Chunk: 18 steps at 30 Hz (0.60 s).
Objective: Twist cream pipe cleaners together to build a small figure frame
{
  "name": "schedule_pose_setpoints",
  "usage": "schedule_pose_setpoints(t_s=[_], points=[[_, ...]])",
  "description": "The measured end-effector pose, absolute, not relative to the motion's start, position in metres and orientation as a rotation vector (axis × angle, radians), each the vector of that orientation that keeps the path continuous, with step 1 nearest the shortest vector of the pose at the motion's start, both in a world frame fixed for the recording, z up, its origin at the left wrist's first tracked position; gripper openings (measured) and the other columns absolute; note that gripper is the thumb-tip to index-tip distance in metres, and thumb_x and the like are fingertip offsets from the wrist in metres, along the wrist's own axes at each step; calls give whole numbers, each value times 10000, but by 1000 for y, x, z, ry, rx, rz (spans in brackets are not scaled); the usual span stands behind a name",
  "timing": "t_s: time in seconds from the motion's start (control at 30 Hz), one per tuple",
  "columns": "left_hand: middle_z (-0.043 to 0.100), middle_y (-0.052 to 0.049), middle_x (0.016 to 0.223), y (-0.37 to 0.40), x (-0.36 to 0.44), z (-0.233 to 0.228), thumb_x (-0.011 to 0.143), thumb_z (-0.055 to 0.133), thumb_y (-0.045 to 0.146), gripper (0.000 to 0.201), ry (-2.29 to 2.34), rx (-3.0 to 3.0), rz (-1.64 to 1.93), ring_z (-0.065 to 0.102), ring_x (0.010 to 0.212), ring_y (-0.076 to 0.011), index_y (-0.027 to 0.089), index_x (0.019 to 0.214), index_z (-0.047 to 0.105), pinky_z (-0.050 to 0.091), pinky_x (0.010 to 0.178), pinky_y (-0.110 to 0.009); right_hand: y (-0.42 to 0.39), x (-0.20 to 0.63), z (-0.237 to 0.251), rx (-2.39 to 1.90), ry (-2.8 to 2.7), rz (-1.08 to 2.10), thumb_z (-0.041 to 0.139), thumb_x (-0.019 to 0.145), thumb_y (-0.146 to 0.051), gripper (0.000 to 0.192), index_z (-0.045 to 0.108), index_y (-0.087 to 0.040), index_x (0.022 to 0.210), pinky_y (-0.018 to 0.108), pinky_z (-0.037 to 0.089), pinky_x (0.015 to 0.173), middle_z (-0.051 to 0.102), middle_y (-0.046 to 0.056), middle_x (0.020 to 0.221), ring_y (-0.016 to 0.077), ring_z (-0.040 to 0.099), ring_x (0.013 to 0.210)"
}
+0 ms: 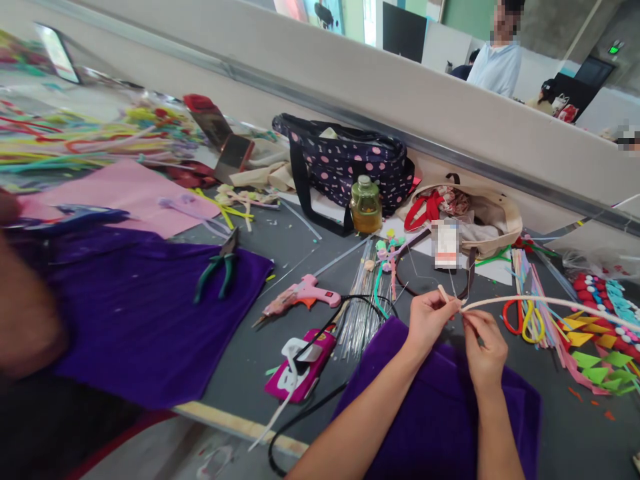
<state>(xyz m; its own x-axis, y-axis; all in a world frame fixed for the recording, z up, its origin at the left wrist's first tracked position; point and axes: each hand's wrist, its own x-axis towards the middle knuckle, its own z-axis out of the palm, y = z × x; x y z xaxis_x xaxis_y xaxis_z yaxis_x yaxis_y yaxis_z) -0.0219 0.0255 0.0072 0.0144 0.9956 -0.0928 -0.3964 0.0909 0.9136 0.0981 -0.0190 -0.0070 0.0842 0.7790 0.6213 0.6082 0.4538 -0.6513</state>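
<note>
Both hands meet over a purple cloth (425, 407) on the grey table. My left hand (431, 319) is closed, pinching a cream pipe cleaner (535, 301) close to its short end, which sticks up past the fingers. Just beside it, my right hand (485, 343) pinches the same pipe cleaner where it bends. From there its long part arcs away to the right. Fingertips partly hide the bend. Left of the hands lie a pink glue gun (306, 293) and a bundle of clear glue sticks (357, 327). Red-and-yellow-handled scissors (533, 323) are right of them.
A magenta power strip (305, 373) with black cable lies near the front edge. Behind stand a green bottle (366, 207), a dark patterned bag (345, 160) and a canvas bag (493, 217). Green-handled pliers (215, 273) rest on another purple cloth (165, 300); a co-worker's blurred arm (27, 300) is at left.
</note>
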Motion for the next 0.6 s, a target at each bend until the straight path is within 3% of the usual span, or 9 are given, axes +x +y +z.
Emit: schedule_pose_setpoints(t_s=[0.2, 0.3, 0.6], points=[[562, 15, 498, 30, -20, 3, 619, 749, 298, 205, 927, 781, 1317, 441, 433, -63, 113, 613, 662, 330, 426, -181, -19, 96, -12, -1302, -1703, 63, 487, 879, -126, 286, 673, -210, 1080, 321, 511, 785, 658, 78, 909, 191, 632, 866], [592, 2, 557, 31, -20, 3, 625, 755, 338, 249, 866, 760, 1286, 483, 476, -74, 114, 660, 652, 383, 450, -182, -18, 94, -13, -1310, -1676, 73, 478, 890, -131, 273, 661, -206, 1078, 316, 517, 775, 662, 79, 926, 186, 633, 866], [600, -14, 670, 30, -25, 10, 617, 765, 432, 385, 738, 768, 1032, 566, 576, -111, 121, 766, 592, 456, 466, -196, -19, 100, -13, -1273, -1722, -324, 511, 872, -102, 271, 665, -211, 1067, 311, 508, 740, 649, 83, 879, 185, 616, 830]])
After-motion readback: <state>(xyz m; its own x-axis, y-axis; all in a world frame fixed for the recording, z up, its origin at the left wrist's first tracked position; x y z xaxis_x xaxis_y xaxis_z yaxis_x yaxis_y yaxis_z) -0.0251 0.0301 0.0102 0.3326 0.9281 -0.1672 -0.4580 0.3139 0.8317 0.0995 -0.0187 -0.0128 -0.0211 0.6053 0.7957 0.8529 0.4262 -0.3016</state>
